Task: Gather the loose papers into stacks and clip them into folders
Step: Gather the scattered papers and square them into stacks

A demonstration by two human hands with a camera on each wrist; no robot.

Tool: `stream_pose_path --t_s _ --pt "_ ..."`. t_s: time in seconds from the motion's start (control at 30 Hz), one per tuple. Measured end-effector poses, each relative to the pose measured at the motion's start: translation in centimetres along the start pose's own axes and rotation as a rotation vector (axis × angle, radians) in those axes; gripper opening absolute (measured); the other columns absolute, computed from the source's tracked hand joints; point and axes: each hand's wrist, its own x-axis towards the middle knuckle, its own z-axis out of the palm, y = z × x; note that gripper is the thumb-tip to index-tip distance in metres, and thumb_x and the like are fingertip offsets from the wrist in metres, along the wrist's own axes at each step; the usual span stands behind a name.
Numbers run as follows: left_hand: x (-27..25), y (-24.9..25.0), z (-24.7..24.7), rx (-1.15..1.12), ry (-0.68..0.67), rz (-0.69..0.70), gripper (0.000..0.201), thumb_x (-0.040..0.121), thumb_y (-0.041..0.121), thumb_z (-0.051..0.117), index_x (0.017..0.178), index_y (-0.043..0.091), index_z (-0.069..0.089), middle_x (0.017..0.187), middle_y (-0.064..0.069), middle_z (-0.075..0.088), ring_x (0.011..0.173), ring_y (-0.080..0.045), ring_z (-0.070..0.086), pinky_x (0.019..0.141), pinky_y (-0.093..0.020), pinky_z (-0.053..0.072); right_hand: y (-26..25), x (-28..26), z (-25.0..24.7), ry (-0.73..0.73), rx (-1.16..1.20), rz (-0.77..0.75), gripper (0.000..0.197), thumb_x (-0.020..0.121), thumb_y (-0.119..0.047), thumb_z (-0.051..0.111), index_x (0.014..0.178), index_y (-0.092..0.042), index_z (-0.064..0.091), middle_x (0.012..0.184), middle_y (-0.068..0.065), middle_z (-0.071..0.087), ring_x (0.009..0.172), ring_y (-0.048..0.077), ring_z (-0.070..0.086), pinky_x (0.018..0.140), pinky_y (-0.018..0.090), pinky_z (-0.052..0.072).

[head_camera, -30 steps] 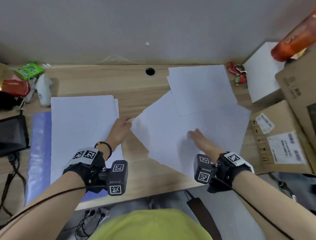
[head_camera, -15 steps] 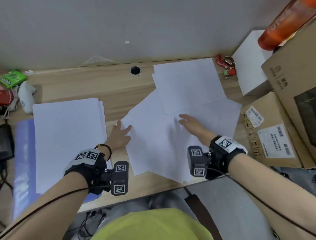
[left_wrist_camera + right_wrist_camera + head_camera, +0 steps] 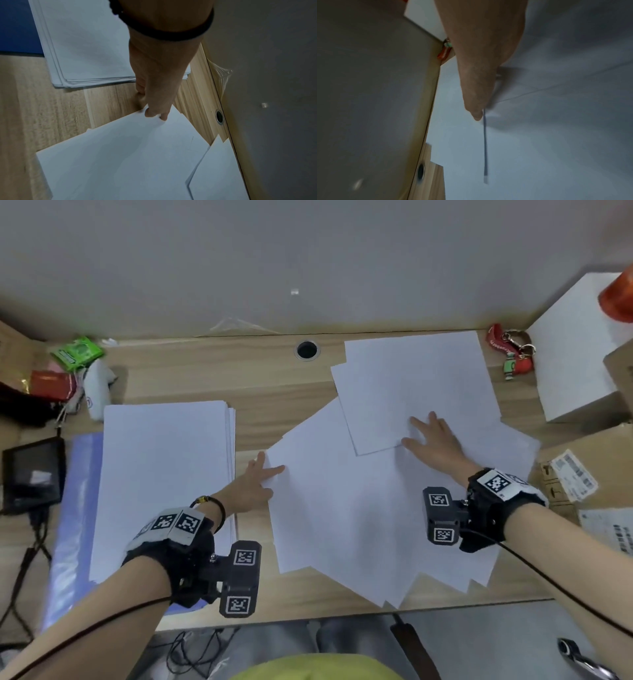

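Note:
A neat stack of white paper point(image 3: 164, 481) point(image 3: 85, 47) lies at the left on a blue folder point(image 3: 72, 525) point(image 3: 15, 27). Loose white sheets point(image 3: 359, 508) point(image 3: 128, 162) fan out across the middle and right of the desk, with more sheets point(image 3: 418, 385) on top at the back. My left hand point(image 3: 263, 477) point(image 3: 154, 115) touches the left corner of the loose sheets with straight fingers. My right hand point(image 3: 431, 436) point(image 3: 476, 115) lies flat with fingers spread on the loose sheets, at the near edge of the back sheets.
White box point(image 3: 575, 354) and cardboard boxes point(image 3: 599, 460) crowd the right side, with an orange bottle point(image 3: 620, 296) above them. A red keychain point(image 3: 510, 354) lies near the wall. A black device point(image 3: 32, 470) and small clutter point(image 3: 75, 354) sit at the left. A cable hole point(image 3: 307, 349) is at the back.
My right hand has slid away from me across the loose sheets to the edge of the back sheets. My left hand stays at the left corner of the loose sheets.

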Motion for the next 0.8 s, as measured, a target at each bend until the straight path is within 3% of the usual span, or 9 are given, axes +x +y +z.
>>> stream_pose_path --t_s 0.13,0.23,0.3,0.47,0.53,0.63,0.8 --pt "-0.2 -0.1 -0.2 -0.026 0.010 0.034 0.060 0.097 0.004 0.044 0.149 0.031 0.028 0.161 0.008 -0.015 0.149 -0.014 -0.010 0.103 -0.025 0.026 -0.8 -2.7 2.0 -0.087 -0.127 -0.171 0.055 0.096 -0.051 0.035 0.148 -0.039 0.023 0.162 -0.001 0.000 0.149 0.019 0.000 0.118 0.047 0.012" --pt "-0.5 -0.1 -0.3 -0.037 0.040 0.026 0.055 0.099 0.015 0.045 0.148 0.032 0.026 0.160 0.012 -0.012 0.149 -0.010 -0.001 0.096 -0.022 0.026 -1.4 -6.0 4.1 -0.154 -0.165 -0.234 0.058 0.097 -0.051 0.035 0.150 -0.041 0.014 0.162 -0.004 -0.008 0.149 0.016 -0.007 0.119 0.044 0.003" --pt "-0.6 -0.1 -0.1 -0.028 0.047 0.034 0.058 0.099 0.020 0.050 0.148 0.032 0.022 0.160 0.013 -0.014 0.149 -0.010 -0.009 0.099 -0.023 0.025 -1.6 -7.2 4.8 -0.183 -0.194 -0.263 0.059 0.097 -0.049 0.037 0.150 -0.042 0.012 0.161 -0.006 -0.011 0.148 0.015 -0.010 0.118 0.043 0.001" --pt "-0.6 0.0 0.7 -0.043 0.074 0.047 0.065 0.095 0.025 0.058 0.149 0.029 0.022 0.160 0.011 -0.015 0.148 -0.012 -0.014 0.116 -0.035 0.016 -1.7 -3.8 2.0 -0.027 0.014 -0.195 0.054 0.094 -0.035 0.054 0.145 -0.033 0.036 0.158 0.004 0.017 0.144 0.022 0.015 0.115 0.037 0.013" --pt "-0.5 0.0 0.8 -0.051 0.097 0.049 0.065 0.095 0.023 0.059 0.148 0.029 0.023 0.161 0.010 -0.014 0.149 -0.013 -0.012 0.117 -0.037 0.016 -1.0 -2.0 -0.1 0.045 0.174 -0.137 0.060 0.095 -0.032 0.056 0.149 -0.026 0.030 0.161 0.006 0.008 0.148 0.020 0.008 0.117 0.033 0.011" --pt "-0.5 -0.1 1.2 -0.028 0.125 0.039 0.067 0.093 0.023 0.062 0.148 0.030 0.025 0.161 0.009 -0.013 0.149 -0.014 -0.008 0.117 -0.040 0.021 -0.4 -0.9 -2.0 -0.011 0.282 -0.038 0.064 0.097 -0.037 0.051 0.152 -0.025 0.021 0.162 0.004 -0.004 0.149 0.017 -0.003 0.120 0.036 0.008" --pt "-0.5 0.7 1.7 -0.084 0.201 -0.009 0.059 0.096 0.035 0.055 0.148 0.033 0.028 0.161 0.012 -0.008 0.150 -0.017 0.004 0.117 -0.044 0.023 -0.8 -2.6 0.1 -0.175 -0.022 -0.101 0.059 0.100 -0.042 0.038 0.153 -0.029 0.015 0.161 0.006 -0.012 0.148 0.022 -0.013 0.119 0.047 -0.006"
